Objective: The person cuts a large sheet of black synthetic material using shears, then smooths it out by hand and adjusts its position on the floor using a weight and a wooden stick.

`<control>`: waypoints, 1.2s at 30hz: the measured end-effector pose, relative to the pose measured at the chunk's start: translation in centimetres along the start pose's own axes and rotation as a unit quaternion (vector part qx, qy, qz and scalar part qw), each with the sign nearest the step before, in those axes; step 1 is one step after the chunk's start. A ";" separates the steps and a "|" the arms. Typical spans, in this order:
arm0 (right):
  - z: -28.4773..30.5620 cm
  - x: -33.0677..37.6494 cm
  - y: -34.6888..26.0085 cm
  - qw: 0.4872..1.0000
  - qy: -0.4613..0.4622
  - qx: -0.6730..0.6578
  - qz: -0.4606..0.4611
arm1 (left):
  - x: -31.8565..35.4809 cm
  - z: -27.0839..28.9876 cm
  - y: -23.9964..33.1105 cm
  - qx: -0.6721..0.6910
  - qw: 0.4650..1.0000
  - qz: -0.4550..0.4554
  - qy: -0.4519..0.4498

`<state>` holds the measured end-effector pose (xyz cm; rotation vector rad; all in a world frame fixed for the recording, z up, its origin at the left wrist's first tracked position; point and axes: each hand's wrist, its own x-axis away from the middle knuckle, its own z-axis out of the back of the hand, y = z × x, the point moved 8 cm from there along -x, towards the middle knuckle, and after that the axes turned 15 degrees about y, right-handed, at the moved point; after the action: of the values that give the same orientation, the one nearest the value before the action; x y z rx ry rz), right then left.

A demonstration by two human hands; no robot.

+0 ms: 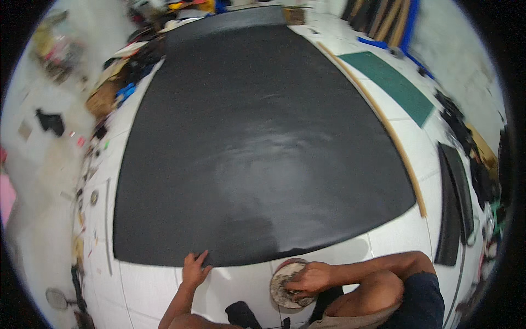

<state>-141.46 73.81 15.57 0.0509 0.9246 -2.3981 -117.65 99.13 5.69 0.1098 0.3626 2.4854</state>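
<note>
A: How is this bit done well?
B: It seems wise to keep the round dish (278, 284) steady under the right hand (311, 278) and go slowly, so nothing drips. The left hand (193, 270) should press softly, so the black sheet (257, 142) does not wrinkle
A: How are the hands?
B: The right hand has bent fingers on the round dish, but nobody can tell if they pinch anything. The left hand is spread, fingers apart, with its tips at the near edge of the black sheet
A: Where is the black sheet?
B: It lies wide on the white floor (148, 279), just past both hands. A long tan strip (392, 133) runs by its right side, and a green mat (390, 85) is farther off, past the strip
</note>
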 end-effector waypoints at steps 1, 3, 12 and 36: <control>-0.2 0.4 0.2 0.999 -0.001 0.023 -0.025 | -0.4 -0.1 0.5 0.001 1.000 -0.003 0.003; -0.1 0.5 0.3 0.998 0.025 0.040 -0.044 | -0.4 0.3 0.6 -0.010 0.999 0.024 -0.035; 9.2 -2.1 0.3 0.970 0.195 0.070 -0.125 | -1.1 0.6 -0.1 -0.008 0.999 0.028 -0.039; 10.0 -7.4 12.9 0.901 0.086 0.106 -0.412 | -1.8 0.7 0.5 -0.065 0.972 0.075 -0.215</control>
<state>-127.00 63.40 17.07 -0.0647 0.8617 -3.3266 -116.35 97.82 6.48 0.6297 0.0081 2.5348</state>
